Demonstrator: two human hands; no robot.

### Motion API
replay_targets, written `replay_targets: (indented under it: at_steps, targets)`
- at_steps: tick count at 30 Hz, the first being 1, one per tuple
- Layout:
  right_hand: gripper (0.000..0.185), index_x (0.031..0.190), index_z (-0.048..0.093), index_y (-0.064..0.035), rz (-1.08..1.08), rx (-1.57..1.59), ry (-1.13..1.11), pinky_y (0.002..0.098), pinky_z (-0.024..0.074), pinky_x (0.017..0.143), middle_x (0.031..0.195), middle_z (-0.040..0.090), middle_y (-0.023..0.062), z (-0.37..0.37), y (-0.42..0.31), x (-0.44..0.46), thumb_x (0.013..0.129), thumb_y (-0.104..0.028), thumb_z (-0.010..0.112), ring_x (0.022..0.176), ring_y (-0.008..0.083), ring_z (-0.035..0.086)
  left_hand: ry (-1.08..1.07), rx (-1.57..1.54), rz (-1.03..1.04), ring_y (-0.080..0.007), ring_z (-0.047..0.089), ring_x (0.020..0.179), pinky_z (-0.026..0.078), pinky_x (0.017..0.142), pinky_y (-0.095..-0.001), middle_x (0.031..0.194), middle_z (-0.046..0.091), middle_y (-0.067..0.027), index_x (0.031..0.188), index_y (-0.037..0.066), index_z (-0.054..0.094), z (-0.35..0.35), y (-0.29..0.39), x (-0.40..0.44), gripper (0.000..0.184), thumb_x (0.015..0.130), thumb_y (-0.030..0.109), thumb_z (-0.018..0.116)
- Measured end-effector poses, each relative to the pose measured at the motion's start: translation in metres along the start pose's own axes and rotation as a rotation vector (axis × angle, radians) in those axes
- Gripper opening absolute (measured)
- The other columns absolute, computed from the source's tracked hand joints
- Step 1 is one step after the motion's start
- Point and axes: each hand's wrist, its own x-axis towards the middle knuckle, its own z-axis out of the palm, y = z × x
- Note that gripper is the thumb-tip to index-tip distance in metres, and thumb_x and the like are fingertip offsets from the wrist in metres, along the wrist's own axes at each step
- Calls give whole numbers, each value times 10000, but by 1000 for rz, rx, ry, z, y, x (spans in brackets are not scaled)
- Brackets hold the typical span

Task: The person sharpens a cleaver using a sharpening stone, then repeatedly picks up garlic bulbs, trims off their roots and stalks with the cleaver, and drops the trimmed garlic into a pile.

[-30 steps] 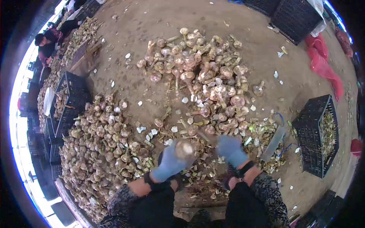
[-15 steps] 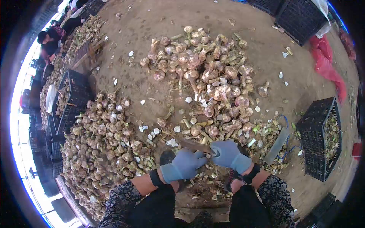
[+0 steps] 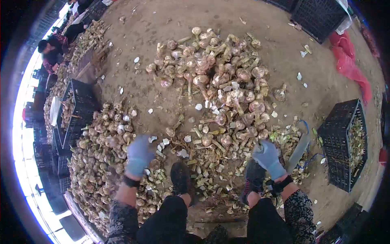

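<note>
My left hand [image 3: 139,155], in a blue-grey glove, hovers at the right edge of a heap of trimmed garlic bulbs [image 3: 97,162]. Motion smears its fingers, so their position is unclear. My right hand [image 3: 267,156], gloved alike, is closed in front of my right shoe, beside the lower end of a pile of garlic with stalks [image 3: 219,65]. What its curled fingers hold is hard to make out. Cut stalks and peelings [image 3: 215,175] cover the ground between my shoes. A flat grey strip [image 3: 298,152] lies right of my right hand, near a blue cord [image 3: 312,160].
A black crate [image 3: 335,142] with trimmings stands on the right, a red net [image 3: 351,69] behind it. Another black crate [image 3: 81,110] is beside the left heap. Farther left a person [image 3: 53,49] sits by more garlic. A dark crate [image 3: 317,18] stands at the far right.
My hands, together at the centre with a brownish blade by them, have parted. The left swung left to the bulb heap; the right moved right and slightly up.
</note>
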Motion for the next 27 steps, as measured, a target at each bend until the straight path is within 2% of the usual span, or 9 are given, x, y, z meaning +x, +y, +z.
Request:
replay_targets:
  at_steps: [1,2,3,5,8,12,16,20,27]
  targets:
    - [412,954,625,-2,-55,-57,22,375,487,666,778,622,188,-3,-17,-3,632,-255,670,728,355,608,98,-205,208,-348,572,1010,483,834,-435,1109,588,-147,1172,148,556,27,18,3,493,692,197,661]
    - [412,954,625,-2,-56,-60,19,375,487,666,778,622,188,2,-19,-4,632,-255,670,728,355,608,-383,-32,58,-355,548,1062,469,875,-421,1173,560,-148,1158,153,565,-5,85,24,490,673,151,634]
    - [417,951,626,-3,-130,-80,45,379,488,679,800,623,190,7,-16,-7,629,-262,673,746,358,608,-341,-120,236,-355,537,1068,470,866,-430,1221,523,-136,1160,155,561,27,104,30,488,677,104,608]
    - [442,965,628,-5,-97,-99,-17,384,490,709,826,627,191,13,-11,-9,620,-278,674,788,369,608,160,-46,738,-297,616,900,513,734,-398,1086,563,-120,1148,126,536,67,139,46,418,735,110,600]
    - [396,904,617,-9,-169,55,109,389,479,677,781,608,186,23,-12,-19,618,-278,673,755,373,596,-133,-9,738,-312,606,903,506,742,-410,1108,541,-132,1127,125,536,97,158,52,419,714,105,606]
    - [289,772,546,-33,8,-44,-117,408,446,626,708,558,176,9,-39,-25,644,-270,647,691,370,562,-320,-287,395,-332,600,888,495,738,-433,1012,569,-127,1111,107,524,63,151,37,443,708,235,659]
    - [240,780,561,-55,-193,-70,-70,415,452,587,689,568,151,20,-58,-26,663,-257,620,658,365,570,-461,-812,-60,-275,601,896,482,754,-358,938,611,-132,1029,102,539,35,151,7,441,728,377,707]
    - [249,795,571,-70,-235,-96,-188,428,459,626,723,594,137,25,-79,-23,662,-275,621,722,351,593,-219,-1240,192,-148,572,817,461,758,-284,911,617,-25,1047,27,571,43,152,-3,401,736,222,733]
    - [348,927,617,-63,-193,-17,-311,419,481,668,795,617,171,28,-74,-21,681,-307,631,751,346,607,-757,-1832,-209,-57,514,807,443,761,-214,883,577,-10,1046,5,584,12,141,-6,342,729,91,683]
